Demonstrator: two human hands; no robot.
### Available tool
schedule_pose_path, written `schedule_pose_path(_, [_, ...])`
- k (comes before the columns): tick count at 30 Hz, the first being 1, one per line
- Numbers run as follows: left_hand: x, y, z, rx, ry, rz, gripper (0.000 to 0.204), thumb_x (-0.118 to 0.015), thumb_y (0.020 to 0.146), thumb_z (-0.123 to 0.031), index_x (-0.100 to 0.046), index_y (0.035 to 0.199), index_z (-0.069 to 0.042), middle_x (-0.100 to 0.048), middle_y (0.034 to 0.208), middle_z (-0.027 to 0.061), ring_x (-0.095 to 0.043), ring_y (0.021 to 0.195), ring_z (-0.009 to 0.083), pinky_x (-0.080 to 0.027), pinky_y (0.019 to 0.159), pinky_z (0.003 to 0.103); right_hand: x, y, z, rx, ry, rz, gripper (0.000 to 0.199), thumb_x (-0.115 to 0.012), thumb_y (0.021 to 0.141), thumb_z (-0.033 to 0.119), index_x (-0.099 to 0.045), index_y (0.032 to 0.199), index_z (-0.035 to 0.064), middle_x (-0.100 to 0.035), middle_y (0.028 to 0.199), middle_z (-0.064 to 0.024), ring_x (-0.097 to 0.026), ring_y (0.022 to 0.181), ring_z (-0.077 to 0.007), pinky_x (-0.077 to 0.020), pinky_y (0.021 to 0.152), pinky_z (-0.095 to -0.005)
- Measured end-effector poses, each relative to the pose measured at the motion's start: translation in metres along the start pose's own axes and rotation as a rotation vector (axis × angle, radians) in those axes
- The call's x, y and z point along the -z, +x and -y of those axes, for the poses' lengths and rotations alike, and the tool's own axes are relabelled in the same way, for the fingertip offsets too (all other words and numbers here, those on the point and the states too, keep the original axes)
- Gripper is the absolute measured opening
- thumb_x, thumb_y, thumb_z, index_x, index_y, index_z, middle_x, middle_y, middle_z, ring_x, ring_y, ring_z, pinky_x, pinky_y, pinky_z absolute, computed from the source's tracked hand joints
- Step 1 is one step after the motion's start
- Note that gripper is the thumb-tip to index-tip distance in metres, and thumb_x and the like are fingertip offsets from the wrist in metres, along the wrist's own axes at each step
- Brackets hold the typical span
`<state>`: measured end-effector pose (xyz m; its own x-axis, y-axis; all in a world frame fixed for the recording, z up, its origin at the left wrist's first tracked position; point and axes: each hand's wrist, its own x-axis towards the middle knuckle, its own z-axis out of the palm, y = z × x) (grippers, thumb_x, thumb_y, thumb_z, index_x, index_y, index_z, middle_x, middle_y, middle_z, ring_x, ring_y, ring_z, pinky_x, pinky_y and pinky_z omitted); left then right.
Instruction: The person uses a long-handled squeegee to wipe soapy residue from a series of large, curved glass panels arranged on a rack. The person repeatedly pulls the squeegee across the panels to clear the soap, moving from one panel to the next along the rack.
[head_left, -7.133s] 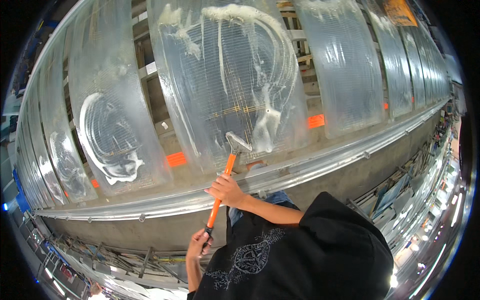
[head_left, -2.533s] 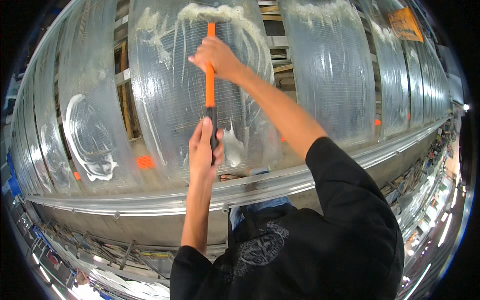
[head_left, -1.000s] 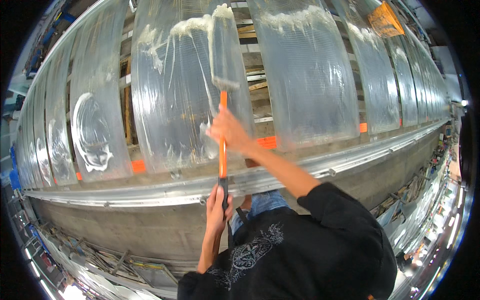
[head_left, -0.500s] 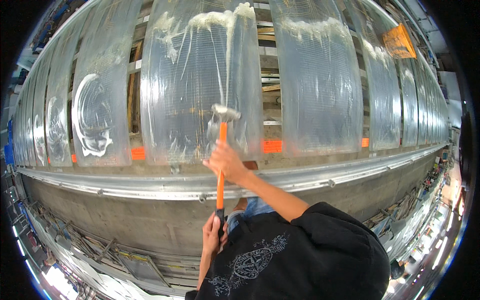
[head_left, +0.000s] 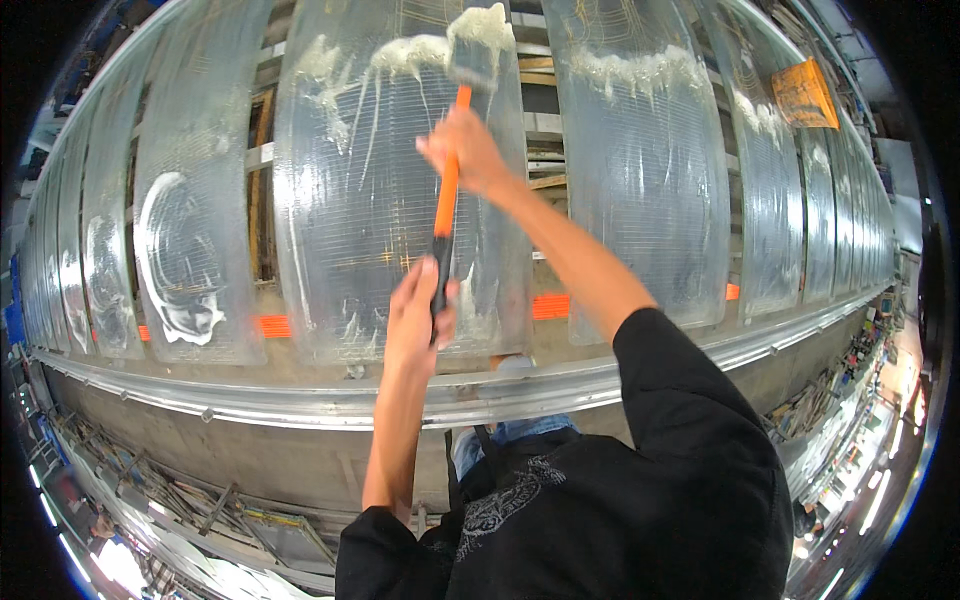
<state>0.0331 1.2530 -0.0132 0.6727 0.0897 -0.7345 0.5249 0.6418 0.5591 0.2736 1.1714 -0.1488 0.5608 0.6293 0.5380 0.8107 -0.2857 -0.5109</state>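
Observation:
Both of my hands hold a long-handled tool with an orange shaft (head_left: pixel 447 205), a black grip and a wide grey head. My left hand (head_left: pixel 415 310) is closed round the black grip at the near end. Higher up, my right hand (head_left: pixel 468 150) wraps the orange shaft just below the head. The blurred head (head_left: pixel 472 65) touches a thick cream-coloured paste (head_left: pixel 415 52) at the far part of a long translucent ribbed panel (head_left: pixel 350 200). I cannot make out the head's exact kind. Thin streaks of paste run toward me on this panel.
More translucent panels (head_left: pixel 645 200) lie side by side, several with paste. A white smear (head_left: pixel 150 230) curves over the panel to the left. An orange bucket-like container (head_left: pixel 805 95) sits at the far right. A metal rail (head_left: pixel 300 405) runs along the near edge, with orange strips (head_left: pixel 550 306) behind it.
Both hands have moved the tool forward, away from me. Its head has gone from the middle of the panel up to the thick paste. My arms are more stretched out.

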Motion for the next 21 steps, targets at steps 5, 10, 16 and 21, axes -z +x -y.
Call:
schedule_pose_path(5, [0.118, -0.154, 0.105, 0.131, 0.045, -0.069, 0.037, -0.053, 0.108, -0.034, -0.052, 0.136, -0.011, -0.054, 0.079, -0.0013, -0.041, 0.049, 0.0028, -0.029, 0.041, 0.02, -0.026, -0.117, 0.173, 0.053, 0.061, 0.245, 0.036, -0.072, 0.086, 0.028, -0.055, 0.058, 0.0136, -0.054, 0.064, -0.0053, -0.051, 0.074, -0.0273, -0.0415, 0.076, -0.0429])
schedule_pose_path(10, [0.216, -0.299, 0.162, 0.203, 0.038, -0.199, 0.039, -0.052, 0.108, -0.028, -0.051, 0.143, -0.01, -0.053, 0.076, -0.001, -0.039, 0.045, 0.0022, -0.027, 0.038, 0.018, -0.072, -0.195, 0.335, 0.063, 0.261, 0.452, 0.033, -0.069, 0.086, 0.033, -0.061, 0.061, 0.0126, -0.058, 0.064, -0.0038, -0.055, 0.075, -0.024, -0.0429, 0.082, -0.0394])
schedule_pose_path(16, [0.251, -0.314, 0.156, 0.223, 0.066, -0.246, 0.039, -0.054, 0.108, -0.029, -0.054, 0.142, -0.009, -0.054, 0.073, 0.0, -0.036, 0.041, 0.0028, -0.026, 0.036, 0.019, -0.089, -0.185, 0.372, 0.064, 0.285, 0.603, 0.027, -0.068, 0.087, 0.027, -0.063, 0.064, 0.0136, -0.06, 0.065, -0.0014, -0.055, 0.075, -0.0227, -0.0418, 0.078, -0.0392])
schedule_pose_path(21, [0.203, -0.199, 0.124, 0.131, 0.078, -0.124, 0.04, -0.055, 0.107, -0.037, -0.056, 0.137, -0.01, -0.05, 0.071, -0.0022, -0.036, 0.041, 0.0026, -0.025, 0.035, 0.021, -0.092, -0.136, 0.257, 0.126, 0.028, 0.391, 0.026, -0.063, 0.091, 0.022, -0.061, 0.065, 0.0175, -0.061, 0.062, -0.0022, -0.058, 0.072, -0.0225, -0.0439, 0.074, -0.0408])
